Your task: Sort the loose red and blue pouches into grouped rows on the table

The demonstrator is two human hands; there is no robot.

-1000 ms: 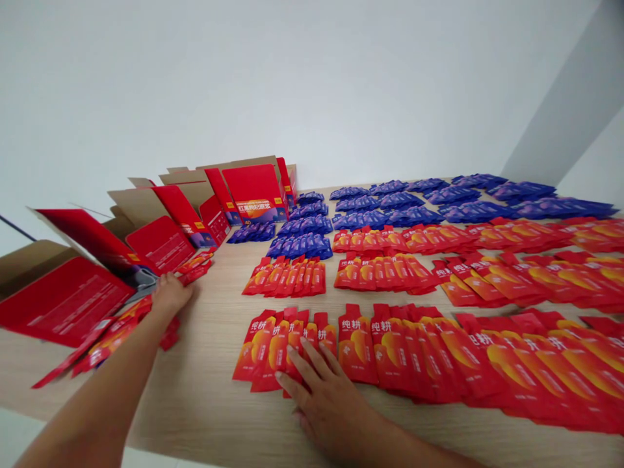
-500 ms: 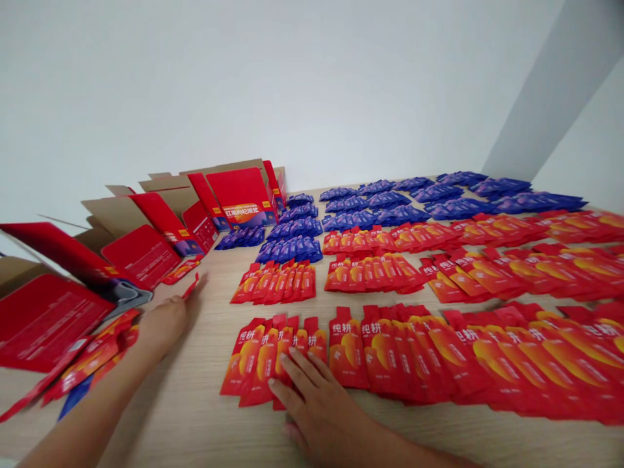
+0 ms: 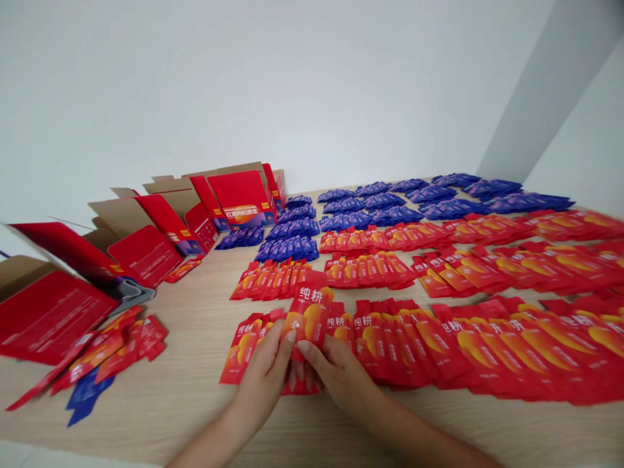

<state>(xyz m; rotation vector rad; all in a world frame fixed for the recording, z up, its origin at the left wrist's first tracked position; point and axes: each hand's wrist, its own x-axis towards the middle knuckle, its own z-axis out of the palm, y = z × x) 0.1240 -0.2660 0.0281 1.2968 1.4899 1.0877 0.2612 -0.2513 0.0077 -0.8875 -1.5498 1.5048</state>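
Between my two hands I hold a red pouch [image 3: 311, 305] with a yellow-orange print, tilted up over the front row. My left hand [image 3: 268, 364] pinches its lower left side. Thumb and fingers of my right hand [image 3: 336, 370] close on its lower right side. Behind and left of the pouch lie overlapping red pouches [image 3: 244, 348] of the same kind, partly covered by my hands. To the right the front row goes on with fanned red pouches [image 3: 390, 344]. Whether more than one pouch is in my grip, I cannot tell.
Open red cartons [image 3: 146, 247] line the left side, flaps up. Near them lie loose red pouches [image 3: 117, 344] and blue pouches [image 3: 88, 393]. Further red rows [image 3: 368, 268] and blue rows [image 3: 346, 205] reach back toward the wall [image 3: 312, 84].
My left hand has come from the left pile to the front row. My right hand has left the row's surface. Both now grip a raised red pouch.
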